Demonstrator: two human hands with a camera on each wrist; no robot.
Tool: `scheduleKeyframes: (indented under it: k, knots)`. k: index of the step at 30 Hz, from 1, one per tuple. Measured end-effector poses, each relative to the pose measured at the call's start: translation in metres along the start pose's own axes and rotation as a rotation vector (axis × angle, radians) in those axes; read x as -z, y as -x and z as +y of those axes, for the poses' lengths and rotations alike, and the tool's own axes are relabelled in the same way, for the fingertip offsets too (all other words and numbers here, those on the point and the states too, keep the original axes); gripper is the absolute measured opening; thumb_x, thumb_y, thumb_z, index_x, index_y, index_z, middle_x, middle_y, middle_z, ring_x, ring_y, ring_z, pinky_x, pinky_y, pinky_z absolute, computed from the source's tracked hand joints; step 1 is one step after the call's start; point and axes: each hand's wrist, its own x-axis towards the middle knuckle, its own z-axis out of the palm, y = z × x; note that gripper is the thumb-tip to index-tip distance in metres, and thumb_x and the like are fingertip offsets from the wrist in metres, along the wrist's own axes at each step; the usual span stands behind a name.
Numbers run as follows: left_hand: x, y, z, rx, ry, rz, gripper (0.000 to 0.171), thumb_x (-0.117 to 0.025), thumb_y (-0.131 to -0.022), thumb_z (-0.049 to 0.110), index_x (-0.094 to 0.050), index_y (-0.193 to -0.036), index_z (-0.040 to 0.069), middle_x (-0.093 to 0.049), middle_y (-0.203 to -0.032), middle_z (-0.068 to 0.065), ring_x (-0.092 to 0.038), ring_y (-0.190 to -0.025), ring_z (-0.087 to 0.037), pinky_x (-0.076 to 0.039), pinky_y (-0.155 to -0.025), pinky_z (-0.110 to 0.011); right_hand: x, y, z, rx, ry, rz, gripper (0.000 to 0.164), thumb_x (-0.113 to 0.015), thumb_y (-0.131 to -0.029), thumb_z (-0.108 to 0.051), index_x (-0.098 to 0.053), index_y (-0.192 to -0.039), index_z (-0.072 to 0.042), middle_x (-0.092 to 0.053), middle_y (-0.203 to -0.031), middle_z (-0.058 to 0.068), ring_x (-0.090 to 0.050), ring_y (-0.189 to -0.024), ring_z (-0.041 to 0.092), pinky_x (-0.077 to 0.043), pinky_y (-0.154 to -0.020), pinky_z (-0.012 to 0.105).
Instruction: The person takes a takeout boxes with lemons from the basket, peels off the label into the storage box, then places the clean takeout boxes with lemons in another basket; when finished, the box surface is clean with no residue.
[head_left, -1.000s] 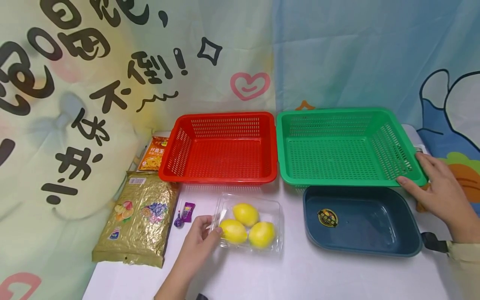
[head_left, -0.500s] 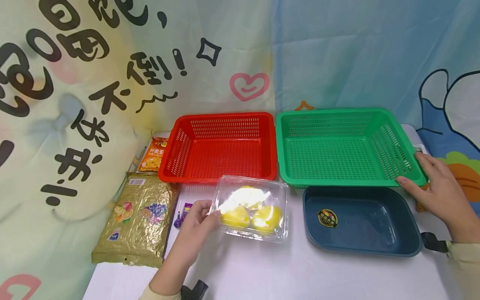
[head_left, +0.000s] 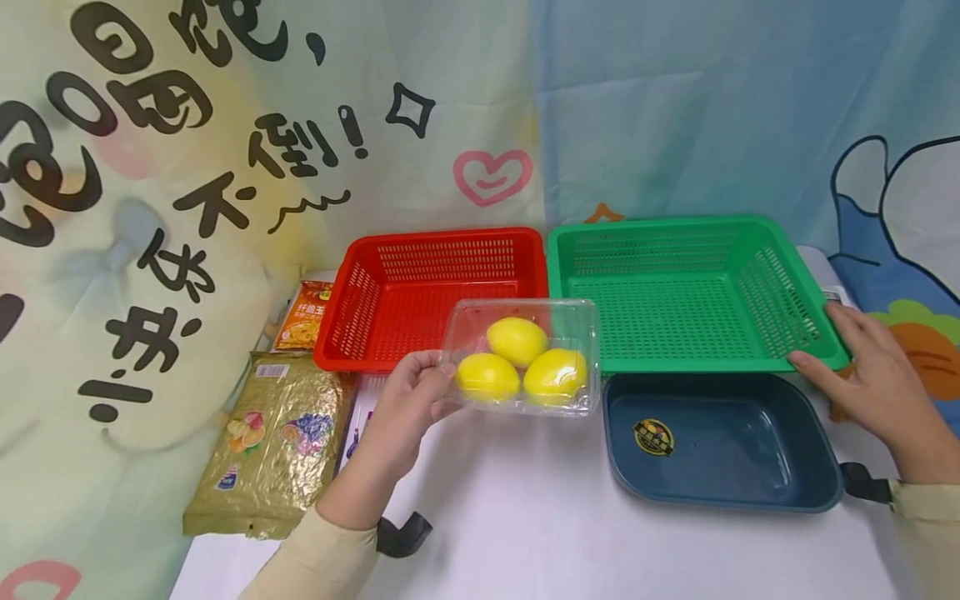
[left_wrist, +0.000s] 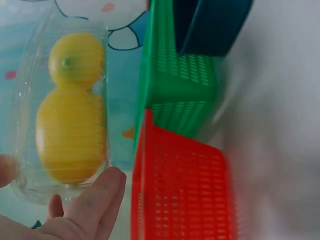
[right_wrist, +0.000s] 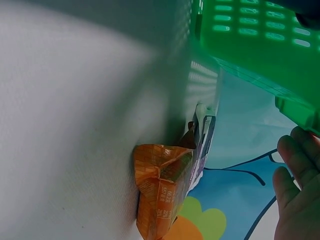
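Observation:
My left hand grips the left end of a clear plastic box with three yellow lemons inside. In the head view the box overlaps the front of the red basket and the near left corner of the green basket. The left wrist view shows the lemons through the plastic, thumb and fingers on either side of the box's end. My right hand rests at the green basket's near right corner, thumb on the rim, fairly straight fingers along its outer side.
A dark blue tub stands before the green basket. On the left lie a gold fruit-print bag and an orange snack packet, with small purple sweets partly hidden. An orange packet lies beneath the right hand's side.
My left hand has lifted the lemon box from the table and moved it forward and right, towards the baskets. My right hand has stayed at the green basket's corner.

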Motion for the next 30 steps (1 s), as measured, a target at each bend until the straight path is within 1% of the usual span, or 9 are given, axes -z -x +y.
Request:
scheduleKeyframes:
  k: [5,11,16,19,23,30]
  knots:
    - [-0.011,-0.016,0.015,0.01,0.017,-0.003,0.045,-0.063,-0.101,0.024,-0.048,-0.137,0.001,-0.058,-0.133,-0.017,-0.064,-0.112,-0.025,-0.062,-0.1,-0.039,0.0,0.0,-0.003,-0.008,-0.005,-0.005,0.092,-0.059,-0.104,-0.045,-0.007,-0.167,-0.003,-0.006,-0.172,0.031,-0.013,-0.154,0.057,-0.01,-0.124,0.077]
    - [-0.031,-0.034,0.027,0.02,0.014,-0.033,0.046,-0.064,-0.1,0.028,-0.048,-0.136,0.003,-0.06,-0.131,-0.016,-0.066,-0.111,-0.026,-0.061,-0.101,-0.039,-0.001,0.001,-0.003,-0.013,-0.011,-0.002,0.092,-0.06,-0.104,-0.044,-0.007,-0.167,-0.004,-0.005,-0.172,0.031,-0.013,-0.154,0.057,-0.009,-0.124,0.078]
    - [-0.048,-0.05,0.035,0.049,0.034,-0.045,0.048,-0.069,-0.099,0.03,-0.048,-0.135,0.006,-0.06,-0.13,-0.013,-0.068,-0.112,-0.025,-0.062,-0.1,-0.038,-0.002,0.001,-0.003,-0.016,-0.018,0.003,0.092,-0.06,-0.104,-0.043,-0.007,-0.167,-0.003,-0.005,-0.172,0.031,-0.012,-0.154,0.057,-0.009,-0.124,0.077]
    - [-0.058,-0.058,0.039,0.064,0.024,-0.049,0.048,-0.07,-0.098,0.032,-0.049,-0.135,0.009,-0.06,-0.131,-0.011,-0.069,-0.115,-0.025,-0.062,-0.099,-0.038,-0.002,0.001,-0.002,-0.025,-0.02,0.005,0.091,-0.06,-0.104,-0.043,-0.008,-0.167,-0.003,-0.005,-0.172,0.031,-0.012,-0.154,0.057,-0.009,-0.124,0.078]
    - [-0.071,-0.07,0.043,0.071,0.002,-0.043,0.047,-0.069,-0.099,0.033,-0.049,-0.135,0.01,-0.06,-0.13,-0.01,-0.069,-0.113,-0.024,-0.062,-0.099,-0.037,-0.002,0.001,-0.002,-0.029,-0.024,0.006,0.092,-0.06,-0.104,-0.043,-0.008,-0.167,-0.003,-0.005,-0.172,0.031,-0.012,-0.154,0.058,-0.008,-0.124,0.078]
    - [-0.096,-0.09,0.048,0.086,0.042,-0.036,0.044,-0.07,-0.1,0.031,-0.049,-0.132,0.009,-0.061,-0.127,-0.011,-0.069,-0.109,-0.024,-0.061,-0.102,-0.042,-0.002,0.002,-0.002,-0.016,-0.032,0.012,0.091,-0.061,-0.104,-0.041,-0.007,-0.167,-0.002,-0.005,-0.172,0.032,-0.012,-0.154,0.057,-0.007,-0.125,0.077]
